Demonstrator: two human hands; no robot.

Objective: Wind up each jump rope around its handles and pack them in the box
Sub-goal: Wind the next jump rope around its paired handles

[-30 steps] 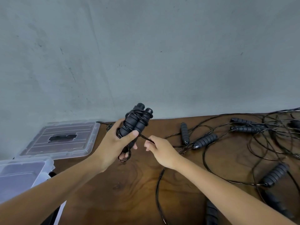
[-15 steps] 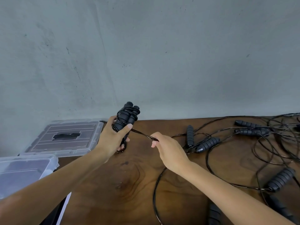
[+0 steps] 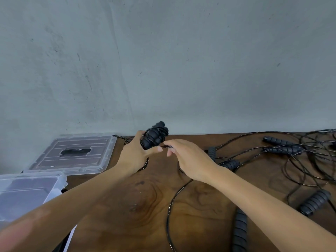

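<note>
Left hand [image 3: 135,155] gripping, thumb extended; right hand [image 3: 189,157] fingers [image 3: 170,152] pinching, forearm outstretched

Glossy wood table [image 3: 209,206]; ribbed matt handles [image 3: 153,138].

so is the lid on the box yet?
No, the lid lies flat on the table by the wall, apart from the open box.

Black ribbed handles [image 3: 153,138], paired and tilted upright with cord [image 3: 168,146] wound round them, raised off my table; loose ropes [image 3: 283,148] tangled right, clear box [image 3: 27,190] left.
</note>
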